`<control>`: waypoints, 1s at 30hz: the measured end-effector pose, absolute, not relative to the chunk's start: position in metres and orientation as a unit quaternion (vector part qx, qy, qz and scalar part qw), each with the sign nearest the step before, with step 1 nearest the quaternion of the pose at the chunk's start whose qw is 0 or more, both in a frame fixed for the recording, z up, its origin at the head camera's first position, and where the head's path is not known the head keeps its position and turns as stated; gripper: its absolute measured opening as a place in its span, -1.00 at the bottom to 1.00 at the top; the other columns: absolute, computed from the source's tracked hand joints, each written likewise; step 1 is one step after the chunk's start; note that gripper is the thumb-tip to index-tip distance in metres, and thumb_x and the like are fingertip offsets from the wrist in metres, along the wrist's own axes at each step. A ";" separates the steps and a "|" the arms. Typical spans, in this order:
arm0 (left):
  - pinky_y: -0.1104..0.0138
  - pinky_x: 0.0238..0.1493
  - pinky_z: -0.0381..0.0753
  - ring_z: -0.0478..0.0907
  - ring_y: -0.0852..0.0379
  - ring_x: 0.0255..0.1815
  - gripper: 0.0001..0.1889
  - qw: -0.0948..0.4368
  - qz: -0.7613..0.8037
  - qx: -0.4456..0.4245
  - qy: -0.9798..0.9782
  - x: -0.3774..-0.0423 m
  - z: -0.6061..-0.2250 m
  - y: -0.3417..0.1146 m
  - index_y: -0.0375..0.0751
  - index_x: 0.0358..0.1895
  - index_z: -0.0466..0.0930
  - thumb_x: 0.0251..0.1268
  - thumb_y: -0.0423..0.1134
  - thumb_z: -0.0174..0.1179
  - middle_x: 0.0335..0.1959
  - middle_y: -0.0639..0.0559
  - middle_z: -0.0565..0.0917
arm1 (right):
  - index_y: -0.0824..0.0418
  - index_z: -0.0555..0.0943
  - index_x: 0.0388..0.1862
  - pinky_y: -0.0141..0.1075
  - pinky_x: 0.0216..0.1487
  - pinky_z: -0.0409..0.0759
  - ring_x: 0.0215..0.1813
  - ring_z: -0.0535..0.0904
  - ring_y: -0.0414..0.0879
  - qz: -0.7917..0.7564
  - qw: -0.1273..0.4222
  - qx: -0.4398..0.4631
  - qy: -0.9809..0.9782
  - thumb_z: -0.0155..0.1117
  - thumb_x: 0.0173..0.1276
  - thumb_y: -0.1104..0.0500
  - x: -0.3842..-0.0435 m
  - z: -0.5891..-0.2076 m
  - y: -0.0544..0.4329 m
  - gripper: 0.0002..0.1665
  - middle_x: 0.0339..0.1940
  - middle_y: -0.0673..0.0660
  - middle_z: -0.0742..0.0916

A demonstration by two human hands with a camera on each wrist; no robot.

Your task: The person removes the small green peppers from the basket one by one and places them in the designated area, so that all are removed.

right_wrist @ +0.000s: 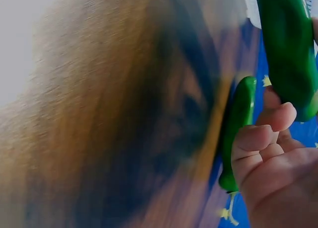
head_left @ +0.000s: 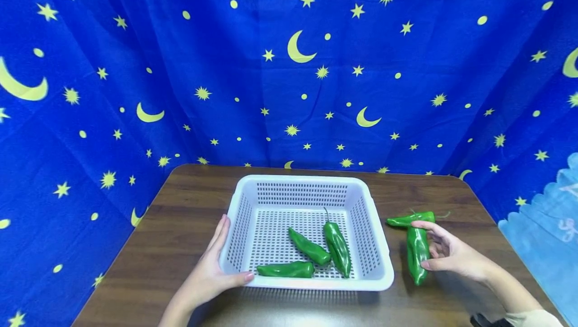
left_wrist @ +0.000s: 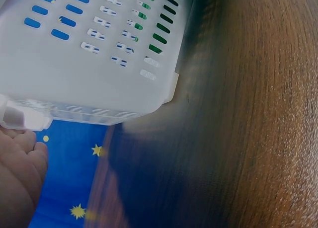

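Note:
A white plastic basket (head_left: 316,284) with slotted walls stands on the table. My left hand (head_left: 209,269) grips its near left corner, thumb on the front rim and fingers along the left side; in the left wrist view the fingers curl beneath the rim. Three green peppers lie inside: a slanted pepper (head_left: 309,247), a long-stemmed pepper (head_left: 337,249) and a pepper (head_left: 286,270) along the front wall. Right of the basket, my right hand (head_left: 451,254) pinches another green pepper (head_left: 416,252) between thumb and fingers, its tip toward me. Behind it lies one more pepper (head_left: 397,221).
The brown wooden table (head_left: 180,226) has rounded back corners. Around it hangs a blue curtain (head_left: 253,81) with yellow stars and moons. A light blue scalloped cloth (head_left: 548,234) hangs at the right. A small black object (head_left: 485,320) shows by the right sleeve.

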State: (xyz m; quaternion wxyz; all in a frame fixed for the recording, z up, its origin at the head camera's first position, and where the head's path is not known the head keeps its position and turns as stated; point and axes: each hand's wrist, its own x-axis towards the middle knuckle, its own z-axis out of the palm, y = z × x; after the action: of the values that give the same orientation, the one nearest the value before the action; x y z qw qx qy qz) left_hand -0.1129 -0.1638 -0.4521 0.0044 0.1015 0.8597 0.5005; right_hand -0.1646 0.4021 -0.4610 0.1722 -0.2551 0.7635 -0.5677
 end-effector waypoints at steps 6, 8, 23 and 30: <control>-0.41 0.41 -0.11 -0.28 -0.40 0.61 0.34 0.007 0.505 0.106 0.856 -0.114 -0.451 -0.164 -0.11 0.62 -0.26 -0.15 -0.13 0.60 0.66 -0.07 -0.34 | 0.35 0.09 0.49 -0.27 -0.59 0.49 -0.50 0.41 -0.22 -0.543 0.168 -0.227 0.791 0.36 0.16 0.48 -0.159 -0.470 0.407 -0.02 -0.39 0.02 0.48; -0.39 0.42 -0.11 -0.28 -0.37 0.62 0.34 0.009 0.507 0.102 0.856 -0.115 -0.451 -0.164 -0.10 0.62 -0.26 -0.14 -0.12 0.60 0.67 -0.04 -0.33 | 0.34 0.11 0.48 -0.27 -0.61 0.48 -0.53 0.40 -0.23 -0.533 0.164 -0.222 0.800 0.39 0.14 0.46 -0.159 -0.472 0.408 -0.02 -0.34 0.04 0.50; -0.37 0.44 -0.10 -0.28 -0.33 0.63 0.34 0.014 0.501 0.094 0.860 -0.116 -0.453 -0.164 -0.09 0.63 -0.26 -0.14 -0.09 0.60 0.67 0.00 -0.33 | 0.34 0.07 0.50 -0.29 -0.48 0.59 -0.40 0.54 -0.24 -0.513 0.190 -0.223 0.807 0.33 0.21 0.43 -0.161 -0.483 0.413 -0.05 0.00 0.25 0.57; -0.40 0.42 -0.14 -0.29 -0.36 0.63 0.37 0.009 0.503 0.098 0.858 -0.116 -0.454 -0.165 -0.11 0.62 -0.28 -0.18 -0.08 0.61 0.67 -0.02 -0.35 | 0.26 -0.01 0.56 -0.27 -0.38 0.64 -0.30 0.61 -0.15 -0.484 0.203 -0.205 0.826 0.28 0.31 0.36 -0.161 -0.475 0.418 -0.05 0.03 0.38 0.49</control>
State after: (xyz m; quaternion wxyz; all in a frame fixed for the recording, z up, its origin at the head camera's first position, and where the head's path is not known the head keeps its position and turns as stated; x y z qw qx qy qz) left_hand -0.1159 -0.1650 -0.4541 0.0088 0.0977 0.8584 0.5034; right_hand -0.1607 0.4179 -0.4750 0.2031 -0.2054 0.8261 -0.4839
